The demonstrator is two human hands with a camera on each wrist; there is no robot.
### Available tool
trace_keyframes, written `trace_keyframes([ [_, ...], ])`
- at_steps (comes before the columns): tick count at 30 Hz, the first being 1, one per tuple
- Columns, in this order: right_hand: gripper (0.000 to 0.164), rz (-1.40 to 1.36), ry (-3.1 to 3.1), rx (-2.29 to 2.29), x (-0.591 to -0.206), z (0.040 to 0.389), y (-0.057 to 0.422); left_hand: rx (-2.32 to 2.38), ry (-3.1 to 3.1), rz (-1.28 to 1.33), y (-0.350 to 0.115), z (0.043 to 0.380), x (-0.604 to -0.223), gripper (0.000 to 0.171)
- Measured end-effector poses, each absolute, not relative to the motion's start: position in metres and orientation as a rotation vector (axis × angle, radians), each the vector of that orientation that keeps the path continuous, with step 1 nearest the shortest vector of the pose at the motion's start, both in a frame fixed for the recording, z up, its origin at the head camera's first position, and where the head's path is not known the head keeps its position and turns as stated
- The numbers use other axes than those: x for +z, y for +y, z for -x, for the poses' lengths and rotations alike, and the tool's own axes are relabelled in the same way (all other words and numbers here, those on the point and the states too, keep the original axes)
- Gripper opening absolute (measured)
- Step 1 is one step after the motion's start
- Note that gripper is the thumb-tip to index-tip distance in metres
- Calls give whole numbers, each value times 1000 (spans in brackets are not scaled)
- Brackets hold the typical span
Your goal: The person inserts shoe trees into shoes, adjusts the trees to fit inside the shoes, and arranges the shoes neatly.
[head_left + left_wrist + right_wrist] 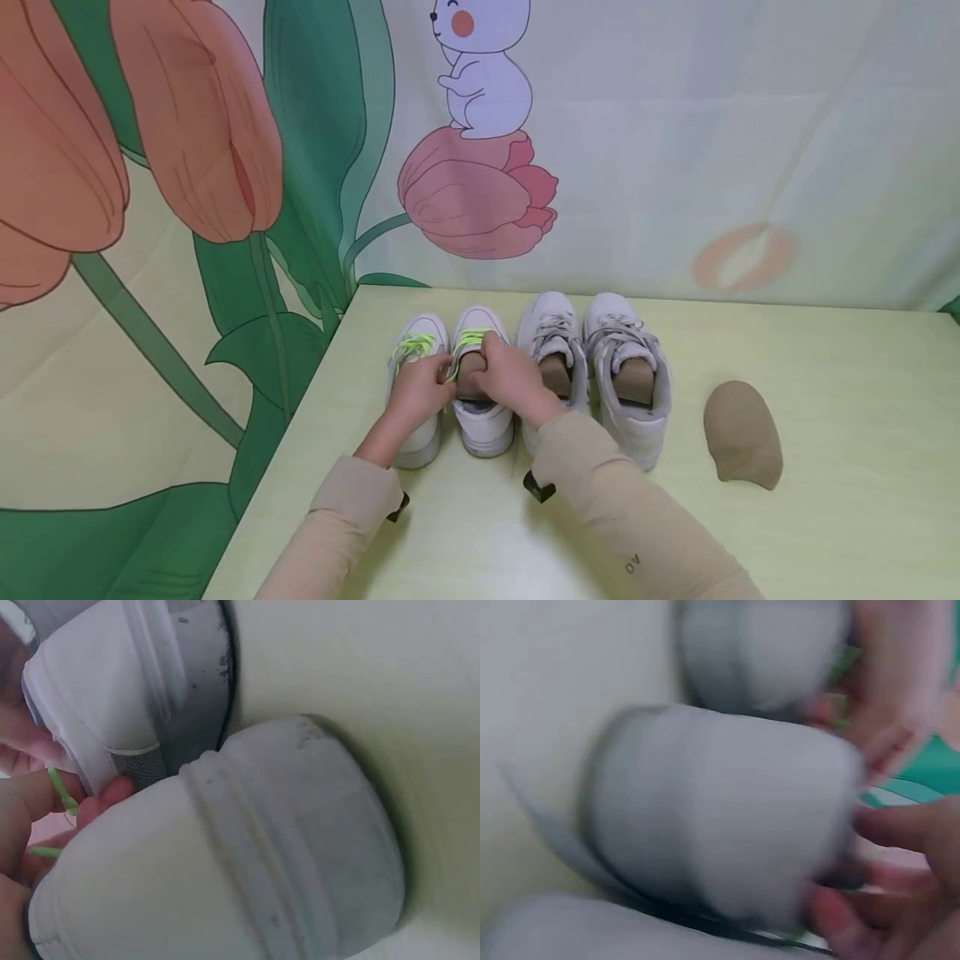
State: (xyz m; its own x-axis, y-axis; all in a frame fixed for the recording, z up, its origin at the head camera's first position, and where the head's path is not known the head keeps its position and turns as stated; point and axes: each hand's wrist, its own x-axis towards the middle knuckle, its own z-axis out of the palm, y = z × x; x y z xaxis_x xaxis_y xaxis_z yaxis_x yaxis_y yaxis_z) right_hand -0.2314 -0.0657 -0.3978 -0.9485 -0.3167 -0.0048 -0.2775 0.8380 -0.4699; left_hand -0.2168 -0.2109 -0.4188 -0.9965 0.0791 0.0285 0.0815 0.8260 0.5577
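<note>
Two smaller white sneakers with neon-green laces stand at the left of a row, heels toward me. My left hand (422,387) reaches over the outer sneaker (420,448) and grips the left side of the second sneaker (486,433) near its collar. In the left wrist view its fingertips (116,791) press the mesh side. My right hand (513,377) holds the same sneaker at the right of its opening, thumb over the brown insert (469,373) inside. In the right wrist view, blurred, its fingers (832,915) are at the collar.
Two larger white sneakers (551,317) with grey laces stand close on the right, each with a brown insert (633,382). A loose brown insert (742,433) lies farther right on the pale table (862,400). A printed tulip cloth (637,150) hangs behind.
</note>
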Motion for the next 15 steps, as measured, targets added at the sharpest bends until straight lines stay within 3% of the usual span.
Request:
trace_keyframes([
  [3, 20, 614, 2825, -643, -376, 234, -56, -868, -2941, 105, -210, 214, -421, 39],
  [8, 31, 786, 2765, -395, -343, 240, -42, -757, -2831, 120, -203, 205, -420, 44],
  [15, 32, 809, 2721, -347, -339, 257, -32, -588, -2780, 217, -187, 193, -426, 47],
])
